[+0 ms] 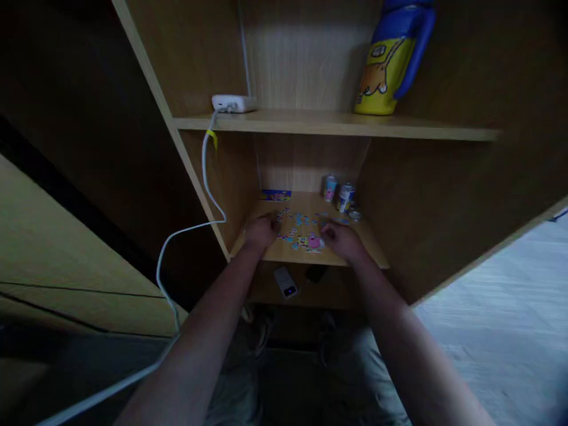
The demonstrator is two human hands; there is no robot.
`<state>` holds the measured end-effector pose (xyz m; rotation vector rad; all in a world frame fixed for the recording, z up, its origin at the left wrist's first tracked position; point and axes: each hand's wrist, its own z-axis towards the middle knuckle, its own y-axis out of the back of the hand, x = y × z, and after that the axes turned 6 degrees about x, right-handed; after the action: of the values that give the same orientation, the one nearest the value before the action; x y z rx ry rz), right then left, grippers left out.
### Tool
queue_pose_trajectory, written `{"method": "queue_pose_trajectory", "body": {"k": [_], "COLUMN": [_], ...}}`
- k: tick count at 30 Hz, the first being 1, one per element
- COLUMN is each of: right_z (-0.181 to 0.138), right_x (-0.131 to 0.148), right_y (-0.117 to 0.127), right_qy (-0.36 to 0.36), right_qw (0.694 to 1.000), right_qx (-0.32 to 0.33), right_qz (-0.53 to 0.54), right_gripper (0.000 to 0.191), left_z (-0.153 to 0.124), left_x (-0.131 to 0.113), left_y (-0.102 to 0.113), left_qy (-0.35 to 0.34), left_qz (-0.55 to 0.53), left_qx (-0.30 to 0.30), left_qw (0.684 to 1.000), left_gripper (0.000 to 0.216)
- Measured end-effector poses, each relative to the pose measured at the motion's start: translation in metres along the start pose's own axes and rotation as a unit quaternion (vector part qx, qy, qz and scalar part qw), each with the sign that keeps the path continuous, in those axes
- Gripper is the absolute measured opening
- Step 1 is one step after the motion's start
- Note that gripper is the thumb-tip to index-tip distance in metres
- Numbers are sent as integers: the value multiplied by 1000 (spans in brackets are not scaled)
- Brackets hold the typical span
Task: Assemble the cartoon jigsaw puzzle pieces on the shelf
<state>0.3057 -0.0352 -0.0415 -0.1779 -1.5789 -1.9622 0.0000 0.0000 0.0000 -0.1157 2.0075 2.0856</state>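
Note:
Small colourful jigsaw pieces point(299, 219) lie scattered over the lower wooden shelf point(306, 257). Near its front edge, several are joined into a patch with a pink figure point(314, 241). My left hand point(261, 231) is at the left side of the pieces, its fingers curled down and closed. Whether it holds a piece is hidden. Just right of the pink figure, my right hand point(341, 238) has thumb and fingers pinched together. Anything between them is too small to make out.
Two small printed cans, a left can point(329, 188) and a right can point(345, 197), stand at the back right beside a clear lid-like object point(354, 213). A blue printed strip point(276, 195) lies back left. Above are a charger point(234, 103) with a hanging cable point(190, 228) and a yellow-blue bottle point(382, 74). A phone point(285, 281) lies below.

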Motion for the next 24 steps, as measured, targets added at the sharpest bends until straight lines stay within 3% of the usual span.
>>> {"method": "queue_pose_trajectory", "body": {"k": [24], "right_z": [0], "right_x": [6], "right_y": [4], "right_qy": [-28], "right_qw": [1000], "right_qx": [6], "right_qz": [-9], "right_gripper": [12], "left_z": [2], "left_x": [1], "left_y": [-4], "left_qy": [2], "left_qz": [-8], "left_qx": [-5], "left_qw": [1000], "left_gripper": [40]}}
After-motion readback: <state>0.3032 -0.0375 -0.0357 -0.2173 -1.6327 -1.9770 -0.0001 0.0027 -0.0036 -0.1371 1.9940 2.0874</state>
